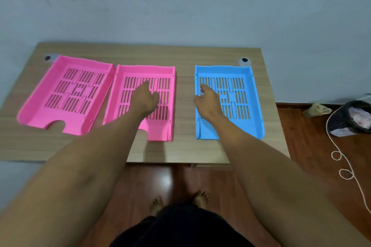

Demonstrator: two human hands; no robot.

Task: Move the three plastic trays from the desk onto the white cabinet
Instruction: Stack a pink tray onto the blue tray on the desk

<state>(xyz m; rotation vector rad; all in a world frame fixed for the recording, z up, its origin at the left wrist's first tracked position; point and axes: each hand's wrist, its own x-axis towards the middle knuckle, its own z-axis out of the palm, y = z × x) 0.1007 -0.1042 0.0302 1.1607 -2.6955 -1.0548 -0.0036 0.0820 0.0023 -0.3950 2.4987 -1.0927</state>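
Head view:
Desk (200, 146): wood-grain top, bearing all three slotted plastic trays.
Middle pink tray (166, 78): lying flat; left hand (144, 98) hovering above, fingers loosely open.
Left pink tray (50, 94): touching it, angled.
Blue tray (249, 106): lying apart rightward; right hand (208, 100) reaching over, fingers spread.

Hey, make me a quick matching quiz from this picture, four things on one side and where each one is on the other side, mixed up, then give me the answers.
Things:
1. blue tray
2. left hand
3. white cord
4. angled pink tray

Places:
A. on the wooden floor, right of the desk
B. at the left end of the desk
C. over the middle pink tray
D. on the right part of the desk, with the right hand at its left edge

Pairs: 1-D, 2-C, 3-A, 4-B
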